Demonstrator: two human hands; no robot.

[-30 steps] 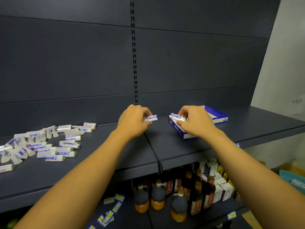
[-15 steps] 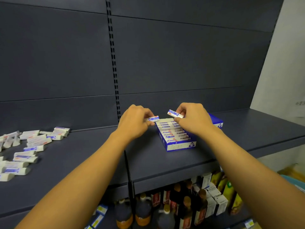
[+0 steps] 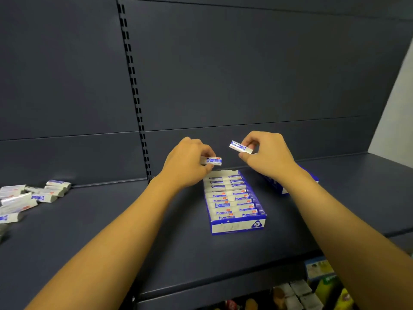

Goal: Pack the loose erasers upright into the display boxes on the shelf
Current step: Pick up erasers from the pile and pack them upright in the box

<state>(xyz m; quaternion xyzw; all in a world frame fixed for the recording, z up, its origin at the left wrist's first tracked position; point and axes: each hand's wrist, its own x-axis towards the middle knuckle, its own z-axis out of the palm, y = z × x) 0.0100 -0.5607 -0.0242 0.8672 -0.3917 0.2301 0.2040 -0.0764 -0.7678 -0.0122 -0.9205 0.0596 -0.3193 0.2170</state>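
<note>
- Loose erasers (image 3: 33, 196) lie in a heap at the far left of the shelf (image 3: 111, 231), flat and at mixed angles, some partly on top of others; the heap runs off the left edge of the view.
- A slotted upright (image 3: 134, 86) runs down the dark back panel to the shelf, right of the heap.
- The left hand (image 3: 186, 163) is raised above the far left corner of the box, fingers curled, pinching an eraser (image 3: 214, 161) by its left end between thumb and fingertips; the eraser lies level, its blue label facing the camera.
- The box (image 3: 238, 227), blue and white with "2B" on its near wall, stands on the shelf near the middle, its long side running near to far. It holds two rows of erasers standing on edge, packed close; a white gap shows at its far end, under the left hand's eraser.
- The right hand (image 3: 267, 155) is raised just right of the left hand and slightly higher, fingers curled, pinching a second eraser (image 3: 241, 147) by its right end; it tilts, left end higher.
- A second box (image 3: 276, 186) sits behind the right wrist, mostly hidden; its contents cannot be told.
- Below the shelf, at the lower right, packaged goods (image 3: 312, 289) stand on a lower level, blurred.
</note>
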